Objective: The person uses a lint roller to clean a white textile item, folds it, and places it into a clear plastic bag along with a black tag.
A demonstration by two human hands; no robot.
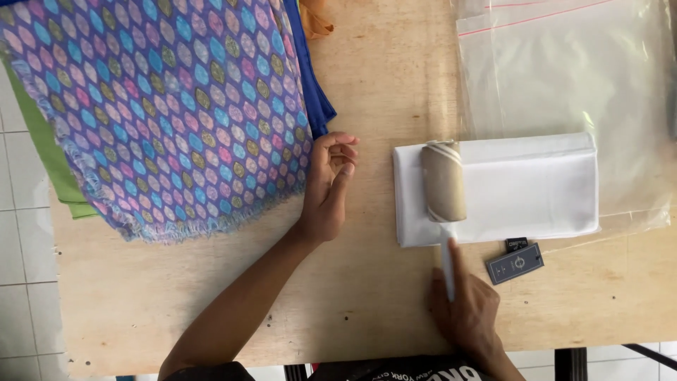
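My right hand [471, 310] grips the white handle of a lint roller [444, 182]. Its beige drum lies across the left part of a folded white cloth [529, 187]. That cloth rests on the wooden table [381, 282]. My left hand [328, 187] holds nothing; its fingers are loosely curled and it rests on the table between the white cloth and a patterned purple fabric [169, 106] with a frayed edge.
Blue cloth [310, 85] and green cloth [49, 155] lie under the patterned fabric at the left. A clear zip bag [571, 70] lies beyond the white cloth. A dark hang tag [515, 262] sits just below the cloth. The table's left edge meets white floor tiles [21, 268].
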